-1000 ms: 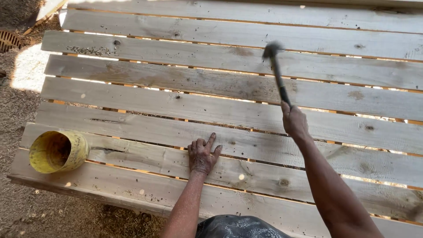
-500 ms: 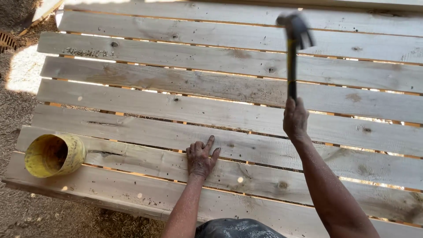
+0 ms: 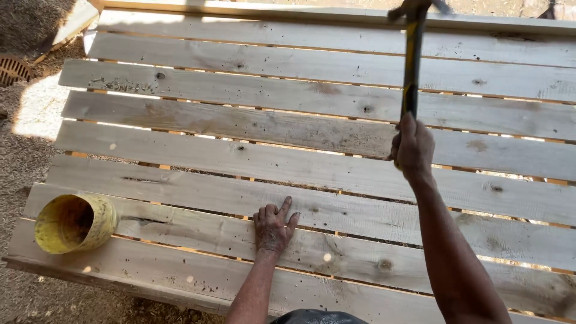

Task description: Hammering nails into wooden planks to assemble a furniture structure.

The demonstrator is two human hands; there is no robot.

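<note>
Dark-headed hammer with yellow-and-black handle is raised upright over the far boards, head near top edge of view, w/ the right hand wrapped tight round the handle's bottom end. Left hand lies flat, fingers spread, palm down on a near board of the slatted platform of pale weathered wooden planks. Dented yellow round can lies on its side at the platform's near-left corner, well apart from both hands. Dirt ground to the left.
</note>
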